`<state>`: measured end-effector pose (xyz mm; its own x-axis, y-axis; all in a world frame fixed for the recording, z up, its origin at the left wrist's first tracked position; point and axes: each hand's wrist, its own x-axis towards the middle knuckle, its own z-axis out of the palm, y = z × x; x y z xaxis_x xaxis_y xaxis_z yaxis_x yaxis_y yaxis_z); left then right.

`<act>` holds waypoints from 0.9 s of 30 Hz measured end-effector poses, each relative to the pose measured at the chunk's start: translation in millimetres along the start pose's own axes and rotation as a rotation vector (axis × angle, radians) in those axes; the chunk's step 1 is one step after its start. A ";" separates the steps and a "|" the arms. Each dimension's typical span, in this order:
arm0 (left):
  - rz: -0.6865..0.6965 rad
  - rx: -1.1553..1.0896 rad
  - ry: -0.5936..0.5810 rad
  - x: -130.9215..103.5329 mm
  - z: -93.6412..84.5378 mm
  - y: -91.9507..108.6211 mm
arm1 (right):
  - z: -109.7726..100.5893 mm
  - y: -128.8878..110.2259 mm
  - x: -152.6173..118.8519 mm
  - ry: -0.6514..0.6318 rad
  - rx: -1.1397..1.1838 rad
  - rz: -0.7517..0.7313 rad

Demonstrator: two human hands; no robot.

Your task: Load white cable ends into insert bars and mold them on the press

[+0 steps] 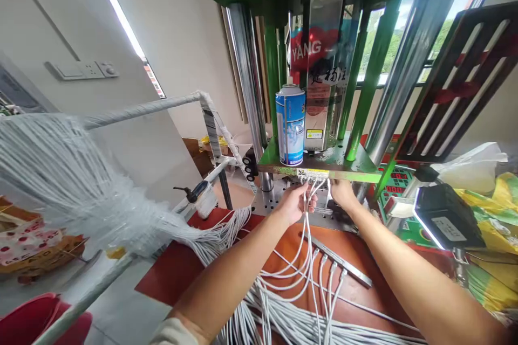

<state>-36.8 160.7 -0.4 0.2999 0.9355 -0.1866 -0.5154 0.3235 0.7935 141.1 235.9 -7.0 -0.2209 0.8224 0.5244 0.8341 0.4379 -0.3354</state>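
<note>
My left hand is closed round several white cables just below the green press plate. The upper ends of these cables run up to the plate's underside. To the right, my right hand reaches under the plate's front edge beside the cables; its fingertips are hidden there. On the red-brown table lies a long metal bar with several cable plugs along it. A thick bundle of white cables spreads over the table below my forearms.
A blue spray can stands on the press plate. To the left are a wrapped cable bundle and a white frame. A dark lamp and a green control panel are at the right. A red bucket sits lower left.
</note>
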 end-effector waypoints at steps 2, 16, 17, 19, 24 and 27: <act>-0.083 0.008 -0.052 -24.0 5.7 -1.3 | -2.1 1.7 -27.3 0.041 0.024 0.047; -0.128 0.058 -0.044 -169.5 46.6 -42.6 | -24.1 -8.3 -145.8 -0.065 0.083 0.170; -0.124 0.110 -0.062 -173.5 47.5 -37.8 | -24.9 -4.2 -147.0 -0.100 0.120 0.168; -0.110 0.212 -0.077 -178.0 45.9 -29.3 | -27.4 1.4 -150.2 -0.160 0.202 0.165; -0.042 0.394 -0.101 -177.5 31.9 -23.3 | -43.0 -13.6 -152.7 -0.262 0.505 0.193; -0.022 0.475 -0.166 -176.8 27.4 -22.1 | -55.2 -42.8 -148.3 -0.453 0.802 0.174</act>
<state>-56.4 -15.7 31.0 0.4499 0.8816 -0.1426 -0.0970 0.2070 0.9735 166.0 75.2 -27.2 -0.4425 0.8890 0.1180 0.3133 0.2765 -0.9085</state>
